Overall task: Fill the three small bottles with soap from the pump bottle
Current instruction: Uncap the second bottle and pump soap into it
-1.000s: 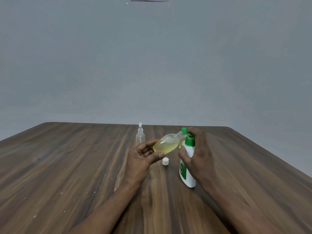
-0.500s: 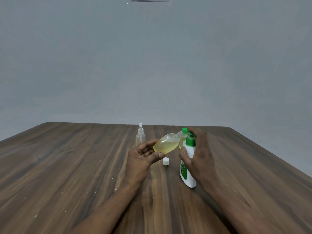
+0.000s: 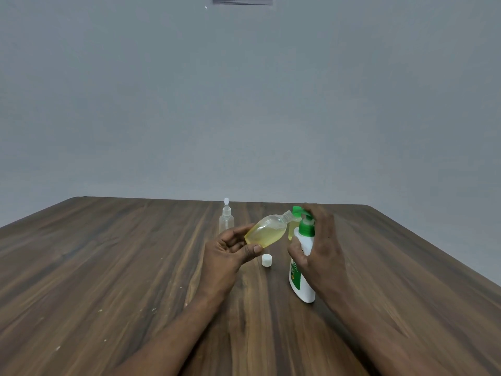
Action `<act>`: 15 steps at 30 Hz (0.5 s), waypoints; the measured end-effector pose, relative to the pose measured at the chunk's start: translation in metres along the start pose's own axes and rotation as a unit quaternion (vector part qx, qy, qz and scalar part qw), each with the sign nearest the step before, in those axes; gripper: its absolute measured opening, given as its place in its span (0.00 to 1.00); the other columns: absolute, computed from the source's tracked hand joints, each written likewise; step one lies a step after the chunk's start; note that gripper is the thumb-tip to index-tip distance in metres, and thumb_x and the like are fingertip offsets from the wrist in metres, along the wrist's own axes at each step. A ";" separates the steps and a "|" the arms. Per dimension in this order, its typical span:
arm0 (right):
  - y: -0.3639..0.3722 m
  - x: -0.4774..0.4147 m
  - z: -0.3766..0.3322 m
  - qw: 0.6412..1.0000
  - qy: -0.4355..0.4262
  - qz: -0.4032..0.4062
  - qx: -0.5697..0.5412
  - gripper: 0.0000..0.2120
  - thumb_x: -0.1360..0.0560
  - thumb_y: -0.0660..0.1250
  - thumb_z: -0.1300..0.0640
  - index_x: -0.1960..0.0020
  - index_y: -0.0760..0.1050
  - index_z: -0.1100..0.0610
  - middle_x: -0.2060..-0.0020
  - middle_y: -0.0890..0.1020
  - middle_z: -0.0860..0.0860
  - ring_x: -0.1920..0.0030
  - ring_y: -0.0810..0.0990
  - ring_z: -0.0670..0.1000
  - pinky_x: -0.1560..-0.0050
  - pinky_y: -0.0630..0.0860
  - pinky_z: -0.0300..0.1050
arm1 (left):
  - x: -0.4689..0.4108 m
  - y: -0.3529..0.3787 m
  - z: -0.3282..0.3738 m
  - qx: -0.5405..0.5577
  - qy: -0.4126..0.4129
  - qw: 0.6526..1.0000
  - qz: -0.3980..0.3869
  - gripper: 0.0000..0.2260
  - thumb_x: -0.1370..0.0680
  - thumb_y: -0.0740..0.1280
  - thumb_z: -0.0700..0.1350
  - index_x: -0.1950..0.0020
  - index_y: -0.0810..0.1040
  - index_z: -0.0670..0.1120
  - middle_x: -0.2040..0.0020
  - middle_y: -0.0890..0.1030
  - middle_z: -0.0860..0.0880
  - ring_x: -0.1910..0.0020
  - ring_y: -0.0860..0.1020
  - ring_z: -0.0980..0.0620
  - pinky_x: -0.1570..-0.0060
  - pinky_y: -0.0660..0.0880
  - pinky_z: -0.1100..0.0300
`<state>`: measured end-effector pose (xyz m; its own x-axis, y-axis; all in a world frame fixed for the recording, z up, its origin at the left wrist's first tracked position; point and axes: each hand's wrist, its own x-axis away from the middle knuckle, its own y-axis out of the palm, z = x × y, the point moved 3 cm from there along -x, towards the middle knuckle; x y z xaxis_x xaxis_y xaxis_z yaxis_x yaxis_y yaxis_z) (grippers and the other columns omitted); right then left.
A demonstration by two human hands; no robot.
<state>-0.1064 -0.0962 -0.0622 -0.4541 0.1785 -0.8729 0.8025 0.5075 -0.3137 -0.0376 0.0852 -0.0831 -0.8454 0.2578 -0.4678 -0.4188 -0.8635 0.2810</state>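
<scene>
Plain grey-blue wall [image 3: 244,104] fills upper half, matte, soft even light. Dark rectangular strip [image 3: 244,0] at top edge, cut off, unidentifiable. Below: dark brown wood-grain worktop [image 3: 108,267], rounded far corners, pale specks scattered near left.

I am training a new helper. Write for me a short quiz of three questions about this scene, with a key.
1. True or false: the small white round cap lies on the brown wooden table, on no bottle.
2. The left hand holds the small clear plastic bottle of yellow liquid: A) upright; B) tilted; C) upside down.
3. Which hand grips the white plastic pump bottle with the green top?
Key: 1 true; 2 B; 3 the right hand.
</scene>
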 end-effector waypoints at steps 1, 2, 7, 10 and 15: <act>0.000 0.000 0.000 1.000 0.001 -0.001 -0.002 0.30 0.30 0.72 0.64 0.31 0.67 0.51 0.40 0.70 0.42 0.43 0.74 0.43 0.46 0.73 0.38 | 0.000 0.000 0.000 0.000 0.000 1.000 -0.001 0.18 0.29 0.73 0.28 0.43 0.83 0.43 0.50 0.87 0.43 0.50 0.86 0.48 0.53 0.83 0.58; 0.000 -0.001 0.001 1.000 0.002 -0.003 -0.004 0.29 0.30 0.71 0.64 0.32 0.68 0.51 0.42 0.71 0.41 0.44 0.75 0.43 0.47 0.73 0.38 | 0.000 0.001 -0.001 -0.001 -0.001 1.000 -0.001 0.18 0.29 0.74 0.28 0.43 0.83 0.43 0.50 0.87 0.43 0.50 0.86 0.48 0.53 0.83 0.57; 0.000 -0.001 0.001 1.000 -0.001 -0.004 -0.006 0.27 0.30 0.71 0.64 0.35 0.68 0.50 0.45 0.71 0.39 0.47 0.75 0.42 0.49 0.70 0.31 | 0.001 0.000 -0.001 -0.005 -0.005 1.000 0.000 0.18 0.30 0.74 0.28 0.43 0.83 0.43 0.50 0.87 0.43 0.49 0.86 0.46 0.51 0.84 0.54; 0.000 0.000 0.001 1.000 -0.002 0.001 -0.003 0.29 0.30 0.71 0.64 0.33 0.67 0.51 0.44 0.70 0.40 0.45 0.74 0.41 0.47 0.70 0.31 | 0.002 0.000 0.000 -0.007 -0.005 1.000 0.003 0.18 0.29 0.74 0.28 0.43 0.83 0.43 0.50 0.87 0.45 0.49 0.86 0.47 0.51 0.84 0.55; 0.000 0.000 -0.001 1.000 -0.002 0.004 -0.008 0.31 0.31 0.72 0.66 0.31 0.67 0.52 0.41 0.70 0.43 0.43 0.74 0.43 0.45 0.73 0.37 | 0.001 0.001 0.000 -0.007 -0.005 1.000 0.004 0.18 0.30 0.74 0.28 0.44 0.83 0.44 0.50 0.87 0.45 0.49 0.86 0.47 0.52 0.84 0.55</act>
<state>-0.1069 -0.0953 -0.0619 -0.4466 0.1787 -0.8767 0.7997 0.5191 -0.3015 -0.0385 0.0847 -0.0833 -0.8515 0.2556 -0.4579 -0.4078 -0.8717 0.2717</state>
